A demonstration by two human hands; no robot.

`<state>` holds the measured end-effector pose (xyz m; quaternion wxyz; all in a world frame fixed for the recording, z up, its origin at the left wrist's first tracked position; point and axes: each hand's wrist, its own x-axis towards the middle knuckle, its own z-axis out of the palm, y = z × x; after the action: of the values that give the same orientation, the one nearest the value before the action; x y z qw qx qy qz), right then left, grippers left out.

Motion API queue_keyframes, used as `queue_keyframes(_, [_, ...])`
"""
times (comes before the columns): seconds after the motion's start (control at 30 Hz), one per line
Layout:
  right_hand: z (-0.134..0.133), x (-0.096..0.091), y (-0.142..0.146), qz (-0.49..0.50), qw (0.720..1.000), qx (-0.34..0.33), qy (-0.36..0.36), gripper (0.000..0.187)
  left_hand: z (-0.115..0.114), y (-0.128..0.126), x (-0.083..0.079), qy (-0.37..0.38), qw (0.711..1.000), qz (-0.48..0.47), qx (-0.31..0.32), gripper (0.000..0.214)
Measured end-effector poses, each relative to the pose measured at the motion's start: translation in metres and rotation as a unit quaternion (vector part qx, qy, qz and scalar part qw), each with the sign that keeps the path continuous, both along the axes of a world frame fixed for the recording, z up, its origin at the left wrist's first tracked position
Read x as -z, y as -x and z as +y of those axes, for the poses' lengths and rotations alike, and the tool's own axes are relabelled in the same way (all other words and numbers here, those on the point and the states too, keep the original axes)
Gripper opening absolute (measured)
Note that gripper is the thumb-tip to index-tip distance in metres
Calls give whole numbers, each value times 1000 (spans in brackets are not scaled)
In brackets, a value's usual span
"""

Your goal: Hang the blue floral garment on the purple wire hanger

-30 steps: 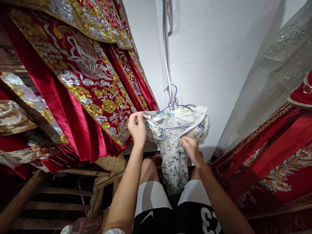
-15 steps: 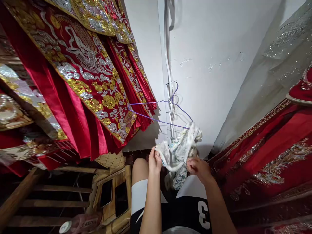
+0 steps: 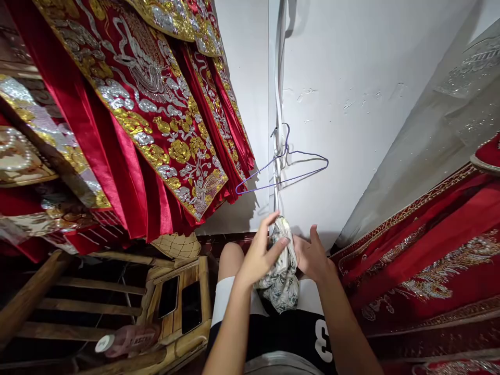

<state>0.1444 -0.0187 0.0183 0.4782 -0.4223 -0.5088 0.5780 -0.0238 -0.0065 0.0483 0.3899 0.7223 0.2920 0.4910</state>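
A crumpled white garment (image 3: 288, 268) with a grey-green print is bunched over my lap. My left hand (image 3: 262, 255) holds its upper part, thumb in front, with some of the fingers hidden. On the other side my right hand (image 3: 312, 258) lies against the cloth, its thumb raised apart and its fingertips partly hidden. Above both hands a thin purple wire hanger (image 3: 287, 151) hangs bare by its hook from a white strap or cable (image 3: 278, 78) along the wall.
Red embroidered costumes with gold and silver sequins (image 3: 172, 125) hang at left, more red gowns (image 3: 429, 260) at right. A bamboo chair (image 3: 167, 333) on the left bears two dark phones (image 3: 191, 307) and a pink bottle (image 3: 128, 341). A woven fan (image 3: 177, 246) lies behind it.
The garment has come off the hanger's right end and down between my hands. The hanger has swung, its right arm now higher. My left hand has moved right and gathered the cloth; my right thumb has lifted.
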Motion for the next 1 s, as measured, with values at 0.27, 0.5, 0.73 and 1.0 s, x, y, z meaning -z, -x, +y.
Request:
queue_keyframes(0.27, [47, -66, -29, -7, 988, -156, -3, 33, 49, 31, 29, 147, 970, 108, 162, 54])
queue_keyframes(0.5, [127, -50, -37, -101, 970, 142, -169, 37, 40, 58, -3, 59, 967, 243, 48, 35])
queue_keyframes(0.73, [141, -26, -50, -110, 958, 183, -191, 12, 50, 76, -26, 4, 934, 356, -42, 29])
queue_keyframes(1.0, [89, -60, -109, -236, 922, 177, -250, 12, 83, 103, -13, -44, 876, 468, -109, 23])
